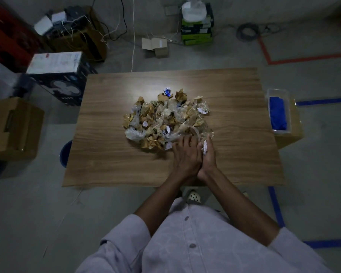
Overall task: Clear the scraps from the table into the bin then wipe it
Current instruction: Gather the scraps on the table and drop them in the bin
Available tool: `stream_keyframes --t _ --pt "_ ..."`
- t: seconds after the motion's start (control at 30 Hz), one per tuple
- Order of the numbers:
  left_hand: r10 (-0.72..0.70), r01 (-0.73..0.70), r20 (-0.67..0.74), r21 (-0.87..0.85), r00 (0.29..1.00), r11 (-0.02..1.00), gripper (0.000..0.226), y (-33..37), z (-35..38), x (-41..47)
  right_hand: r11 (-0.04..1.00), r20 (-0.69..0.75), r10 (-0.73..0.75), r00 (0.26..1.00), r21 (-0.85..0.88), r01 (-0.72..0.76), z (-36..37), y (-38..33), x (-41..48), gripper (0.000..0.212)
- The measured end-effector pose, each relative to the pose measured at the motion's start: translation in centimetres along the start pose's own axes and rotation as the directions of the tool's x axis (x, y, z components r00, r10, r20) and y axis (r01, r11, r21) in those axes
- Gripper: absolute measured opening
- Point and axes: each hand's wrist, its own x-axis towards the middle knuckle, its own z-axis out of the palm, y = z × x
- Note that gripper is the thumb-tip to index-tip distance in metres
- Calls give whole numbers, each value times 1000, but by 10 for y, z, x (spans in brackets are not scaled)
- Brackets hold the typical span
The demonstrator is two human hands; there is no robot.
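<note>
Left hand (186, 154) fingers straight, together, flat on the scraps (165, 119) at the pile's near edge on the desk (110, 158). Right hand (208, 154) stands on edge, fingers straight, cupping white paper (204, 148).

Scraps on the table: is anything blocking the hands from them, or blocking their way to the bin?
Nothing visible does. The left hand and right hand touch the near edge of the scraps. What looks like the bin, a blue rim at the table's left edge, has only bare table before it.

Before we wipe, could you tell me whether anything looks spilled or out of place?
Only the scraps, heaped in the middle of the table; a blue wrapper sits at their far edge. Nothing looks damaged.
</note>
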Motion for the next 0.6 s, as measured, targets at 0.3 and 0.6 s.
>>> stream_keyframes --t 0.3,0.6 --pt "-104 212 328 -316 939 925 49 16 8 -1 995 -88 -49 995 -91 41 -9 -12 7 39" --pt "-438 604 491 -779 753 166 33 -1 2 -2 594 -352 -527 774 -803 39 -27 -12 31 56"
